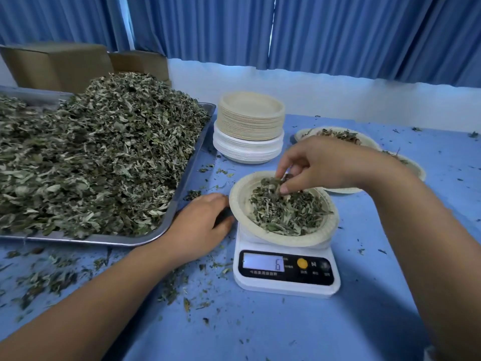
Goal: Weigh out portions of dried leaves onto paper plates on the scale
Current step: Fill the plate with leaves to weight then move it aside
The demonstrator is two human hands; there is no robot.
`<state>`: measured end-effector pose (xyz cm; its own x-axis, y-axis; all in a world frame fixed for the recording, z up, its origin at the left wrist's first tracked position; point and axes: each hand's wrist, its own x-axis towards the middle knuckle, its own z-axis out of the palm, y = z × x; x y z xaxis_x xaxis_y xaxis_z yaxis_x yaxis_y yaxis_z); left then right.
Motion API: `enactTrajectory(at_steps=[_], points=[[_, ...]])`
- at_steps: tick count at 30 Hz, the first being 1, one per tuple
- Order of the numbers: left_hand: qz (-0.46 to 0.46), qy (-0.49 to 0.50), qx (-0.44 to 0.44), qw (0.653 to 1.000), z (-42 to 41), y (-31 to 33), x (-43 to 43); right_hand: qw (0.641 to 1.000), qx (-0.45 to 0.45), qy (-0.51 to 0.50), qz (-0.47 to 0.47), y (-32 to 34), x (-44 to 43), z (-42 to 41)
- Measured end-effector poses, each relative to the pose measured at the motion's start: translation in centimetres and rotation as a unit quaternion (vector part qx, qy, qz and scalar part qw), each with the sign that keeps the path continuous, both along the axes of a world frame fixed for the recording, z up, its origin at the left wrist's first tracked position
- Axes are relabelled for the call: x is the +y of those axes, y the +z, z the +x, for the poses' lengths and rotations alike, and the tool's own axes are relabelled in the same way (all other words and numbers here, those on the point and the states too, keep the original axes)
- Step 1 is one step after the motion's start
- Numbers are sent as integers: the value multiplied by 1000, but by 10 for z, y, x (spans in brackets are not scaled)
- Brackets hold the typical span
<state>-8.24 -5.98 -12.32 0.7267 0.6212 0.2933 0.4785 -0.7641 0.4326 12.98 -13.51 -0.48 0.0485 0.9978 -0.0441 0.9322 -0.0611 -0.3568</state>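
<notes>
Resting on a white digital scale (286, 289), one paper plate (240, 204) holds a portion of dried leaves (289, 213); the display reads 6.

Right hand (320, 165): above the far side of that plate, thumb and fingers pinching a tuft of leaves (273, 182) that touches the portion below.

Left hand (200, 220): palm down on the blue table cover (286, 332), between the tray corner and the scale, fingers relaxed and grasping nothing, fingertips just beside the plate rim.

Metal tray (194, 160): left of the scale, piled with a large heap of dried leaves (99, 152).

Stack of paper plates (251, 123): behind the scale, beige ones on top of white ones.

Filled plates (338, 134): at least two, beyond the right hand, partly hidden by it.

Loose leaf crumbs (52, 280): scattered across the cover, thickest in front of the tray.

Cardboard boxes (57, 66): behind the tray. Blue curtains (338, 29): along the back.
</notes>
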Motion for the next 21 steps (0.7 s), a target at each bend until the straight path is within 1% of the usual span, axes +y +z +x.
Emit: enactTrajectory(at_steps=[2,6,8,10,12,15,17,19,21], points=[[-3,-1,6,1000,0,0,0,1000,1,3,-7,1,-2,2],[-7,-4,11,1000,-1,-1,0,997,48,0,65,4,-3,9],[-6,-5,10,1000,-1,-1,0,995,64,7,80,3,-4,10],[-4,-5,10,1000,0,-1,-1,995,79,27,59,2,-4,6],[-5,-6,7,1000,-1,-1,-1,996,76,45,24,-3,-2,0],[-6,-7,8,1000,-1,-1,-1,998,26,53,-16,-12,2,-9],[-6,-5,13,1000,-1,-1,-1,998,12,54,-31,-14,2,-11],[-7,-4,15,1000,-2,-1,-1,998,28,56,-26,-11,0,-10],[-7,-5,14,1000,-2,-1,-1,997,51,57,2,-6,-2,-9]])
